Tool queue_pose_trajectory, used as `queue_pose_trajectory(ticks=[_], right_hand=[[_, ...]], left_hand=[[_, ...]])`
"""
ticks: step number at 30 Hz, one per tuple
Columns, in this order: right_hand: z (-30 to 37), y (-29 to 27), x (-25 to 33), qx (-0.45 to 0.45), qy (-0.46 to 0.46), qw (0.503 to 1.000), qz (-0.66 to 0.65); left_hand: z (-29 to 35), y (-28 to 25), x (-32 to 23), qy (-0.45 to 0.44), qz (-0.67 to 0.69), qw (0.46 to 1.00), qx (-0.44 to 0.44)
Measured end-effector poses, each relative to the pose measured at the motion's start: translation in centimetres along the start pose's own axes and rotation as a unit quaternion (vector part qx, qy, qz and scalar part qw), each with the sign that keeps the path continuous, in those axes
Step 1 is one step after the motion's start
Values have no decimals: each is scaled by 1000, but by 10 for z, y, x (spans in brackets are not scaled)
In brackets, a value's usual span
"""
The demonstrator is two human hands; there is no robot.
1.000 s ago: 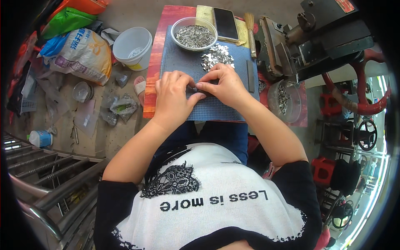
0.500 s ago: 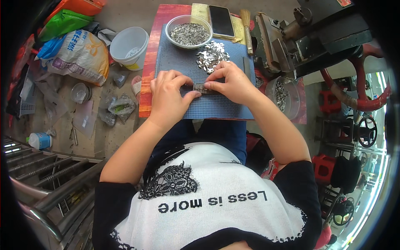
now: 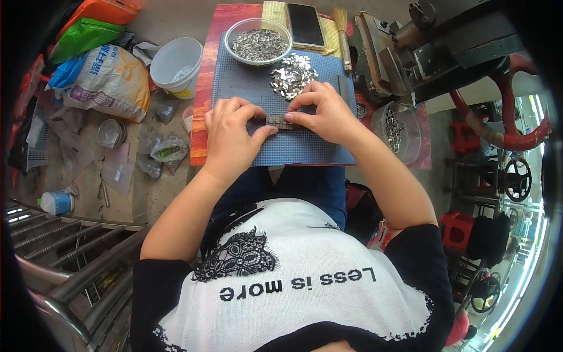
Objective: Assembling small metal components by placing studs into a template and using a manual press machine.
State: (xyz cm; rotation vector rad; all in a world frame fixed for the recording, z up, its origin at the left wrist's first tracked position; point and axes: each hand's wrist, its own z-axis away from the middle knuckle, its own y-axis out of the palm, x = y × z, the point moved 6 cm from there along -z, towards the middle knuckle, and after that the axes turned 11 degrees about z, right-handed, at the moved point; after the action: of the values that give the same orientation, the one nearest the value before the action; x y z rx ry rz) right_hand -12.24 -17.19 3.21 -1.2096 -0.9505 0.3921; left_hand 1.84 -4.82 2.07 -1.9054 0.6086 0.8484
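A short slotted metal bar [image 3: 281,121] lies across the blue ribbed mat [image 3: 246,79], near its front edge. My left hand [image 3: 230,130] is closed on the bar's left end, thumb along the near side and index finger behind. My right hand [image 3: 329,115] pinches with thumb and index finger at the bar's upper right part; anything small between those fingertips is hidden. Just beyond my right hand spreads a heap of small shiny metal pieces [image 3: 293,75]. A clear round bowl [image 3: 258,60] full of thin metal parts stands behind, to the left.
A phone [image 3: 305,24] on a yellow cloth and a brush [image 3: 342,41] lie at the back. A dark machine [image 3: 384,58] rises at right, beside a clear tub [image 3: 414,136] with metal pieces. A white bucket [image 3: 176,58] and a sack [image 3: 108,82] stand at left.
Both hands stay at the bar, and the right fingertips have shifted slightly along it, showing more of its slots. The whole view has moved a little.
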Motion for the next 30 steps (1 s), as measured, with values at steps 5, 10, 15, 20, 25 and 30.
queue_pose_trajectory(ticks=[5,10,15,20,25,30], right_hand=[[8,-7,-11,-2,8,1000,-1],[13,-11,-22,25,15,1000,-8],[13,-10,-22,14,23,1000,-16],[14,-10,-21,9,22,1000,-3],[23,-18,-34,20,54,998,5],[29,-17,-48,27,66,997,-37]], left_hand=[[-1,-1,0,-2,-5,1000,5],[-2,0,0,1,-12,1000,4],[-2,1,1,5,-17,1000,6],[-2,2,1,4,-18,1000,10],[-2,2,1,4,-19,1000,7],[-2,1,1,1,-17,1000,11]])
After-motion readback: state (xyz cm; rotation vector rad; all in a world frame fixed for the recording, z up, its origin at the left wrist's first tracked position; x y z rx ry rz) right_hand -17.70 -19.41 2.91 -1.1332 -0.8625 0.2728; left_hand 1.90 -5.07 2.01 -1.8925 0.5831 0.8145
